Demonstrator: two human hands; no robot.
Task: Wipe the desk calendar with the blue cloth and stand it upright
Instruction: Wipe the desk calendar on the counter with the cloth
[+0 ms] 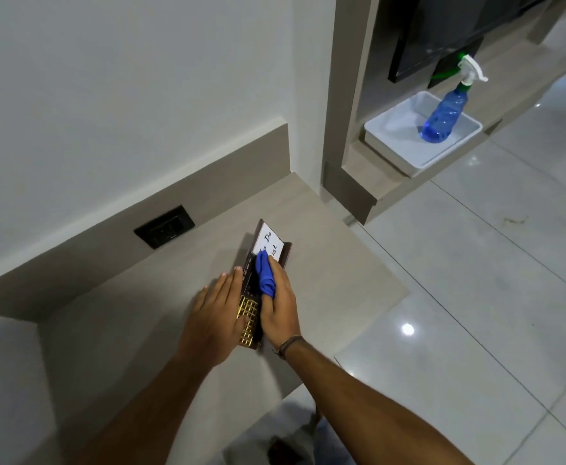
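desk calendar [268,263] lettering partly hidden under blue cloth [264,276], calendar grid print too small to read

Two hands are in view, the left hand [215,317] and the right hand [280,308]. One desk calendar [253,298] lies on the one desk [325,263], with one blue cloth [265,275]. Far right: one spray bottle [449,109] in one white tray [392,152]. One wall socket [164,226] at the far left.
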